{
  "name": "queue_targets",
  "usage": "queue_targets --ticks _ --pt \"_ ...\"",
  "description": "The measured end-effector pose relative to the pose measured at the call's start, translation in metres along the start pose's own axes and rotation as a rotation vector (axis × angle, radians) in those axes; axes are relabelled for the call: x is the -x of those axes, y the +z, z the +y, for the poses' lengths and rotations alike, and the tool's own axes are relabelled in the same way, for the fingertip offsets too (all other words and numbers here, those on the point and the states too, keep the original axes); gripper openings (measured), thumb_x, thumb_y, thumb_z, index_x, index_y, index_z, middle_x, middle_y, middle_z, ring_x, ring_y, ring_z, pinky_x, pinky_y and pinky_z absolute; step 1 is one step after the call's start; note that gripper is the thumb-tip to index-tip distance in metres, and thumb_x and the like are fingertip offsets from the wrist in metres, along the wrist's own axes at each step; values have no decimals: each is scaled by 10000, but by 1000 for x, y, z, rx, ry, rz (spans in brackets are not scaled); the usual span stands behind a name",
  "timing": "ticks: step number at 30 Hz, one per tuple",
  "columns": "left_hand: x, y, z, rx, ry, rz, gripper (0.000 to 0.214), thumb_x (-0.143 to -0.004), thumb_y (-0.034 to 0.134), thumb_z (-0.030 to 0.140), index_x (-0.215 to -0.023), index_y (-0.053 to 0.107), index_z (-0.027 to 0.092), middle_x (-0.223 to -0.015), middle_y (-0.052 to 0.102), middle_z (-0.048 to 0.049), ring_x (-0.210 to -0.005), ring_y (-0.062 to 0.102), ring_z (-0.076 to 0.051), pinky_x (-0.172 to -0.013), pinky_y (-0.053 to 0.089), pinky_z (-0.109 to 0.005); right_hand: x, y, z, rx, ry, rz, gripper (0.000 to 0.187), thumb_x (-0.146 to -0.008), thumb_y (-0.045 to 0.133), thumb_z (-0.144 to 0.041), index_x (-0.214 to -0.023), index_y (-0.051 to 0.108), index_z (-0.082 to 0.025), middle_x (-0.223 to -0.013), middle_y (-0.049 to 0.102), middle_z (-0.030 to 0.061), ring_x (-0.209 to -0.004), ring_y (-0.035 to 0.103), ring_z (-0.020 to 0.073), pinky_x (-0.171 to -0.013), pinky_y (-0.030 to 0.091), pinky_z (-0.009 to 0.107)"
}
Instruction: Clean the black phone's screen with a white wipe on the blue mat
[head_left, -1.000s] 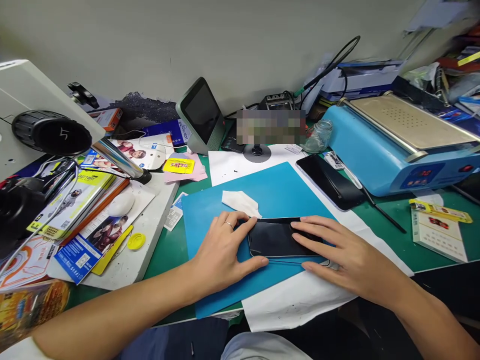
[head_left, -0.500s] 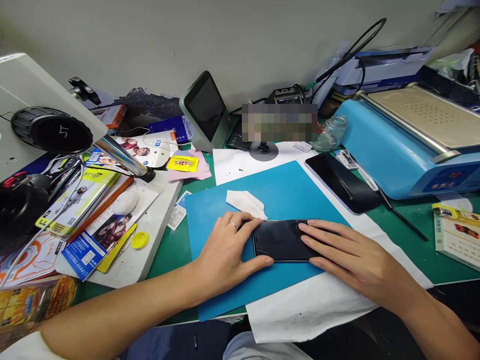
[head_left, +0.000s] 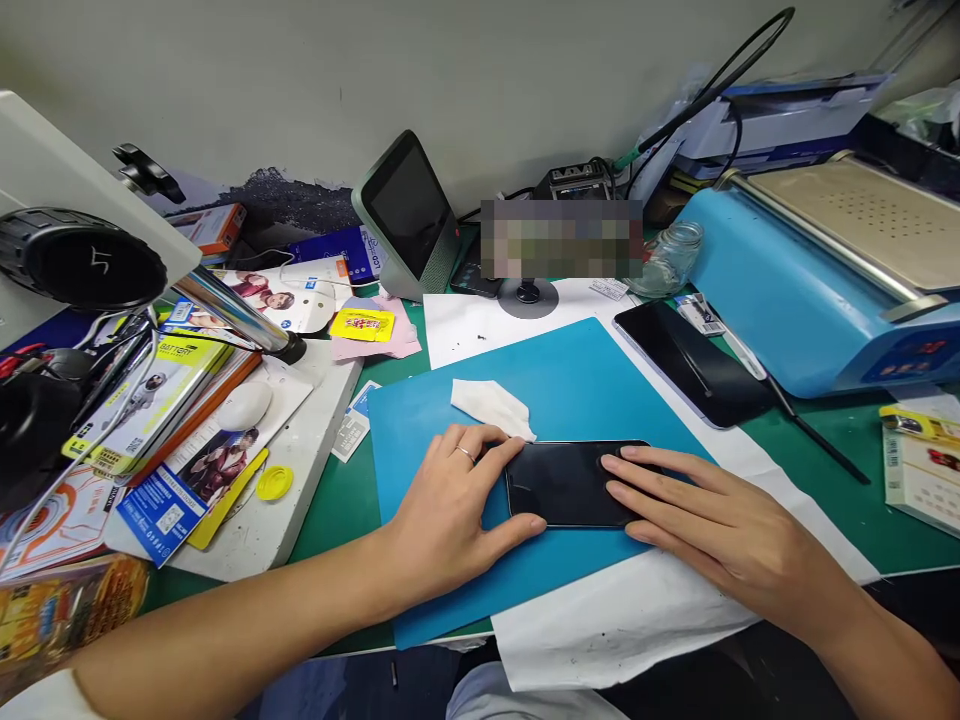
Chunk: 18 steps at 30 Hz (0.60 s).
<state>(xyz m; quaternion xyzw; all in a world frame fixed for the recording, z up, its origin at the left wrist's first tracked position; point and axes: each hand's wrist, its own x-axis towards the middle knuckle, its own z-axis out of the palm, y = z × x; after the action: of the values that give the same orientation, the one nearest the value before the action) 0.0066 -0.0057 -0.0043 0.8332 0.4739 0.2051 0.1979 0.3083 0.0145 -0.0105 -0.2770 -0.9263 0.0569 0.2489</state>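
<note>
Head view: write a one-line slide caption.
Left hand grips a black phone on a blue mat; right hand lies flat on it.

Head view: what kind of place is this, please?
Probably a phone repair bench. The left hand steadies a dark phone on a blue mat, the right hand lies flat on it; a second phone and a blue flat-topped machine are to the right.
</note>
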Motion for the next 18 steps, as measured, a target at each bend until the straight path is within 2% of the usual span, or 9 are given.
queue_targets --ticks 5,18 --pt "-1 0 0 -3 1 -4 570 -932 711 457 -1391 503 190 -1318 588 -111 -1150 539 -300 -950 497 -494 1 2 2 13 -8 -16 451 -940 628 -132 -1388 620 -186 -1338 699 58 -1333 584 250 -1072 572 401" --pt "-1 0 0 -8 1 3 547 -932 705 462 -1380 518 210 -1311 593 -113 -1143 560 -306 -952 501 -495 4 3 1 28 -17 2 509 -924 638 -104 -1422 588 -194 -1332 703 59 -1318 594 255 -1053 583 410"
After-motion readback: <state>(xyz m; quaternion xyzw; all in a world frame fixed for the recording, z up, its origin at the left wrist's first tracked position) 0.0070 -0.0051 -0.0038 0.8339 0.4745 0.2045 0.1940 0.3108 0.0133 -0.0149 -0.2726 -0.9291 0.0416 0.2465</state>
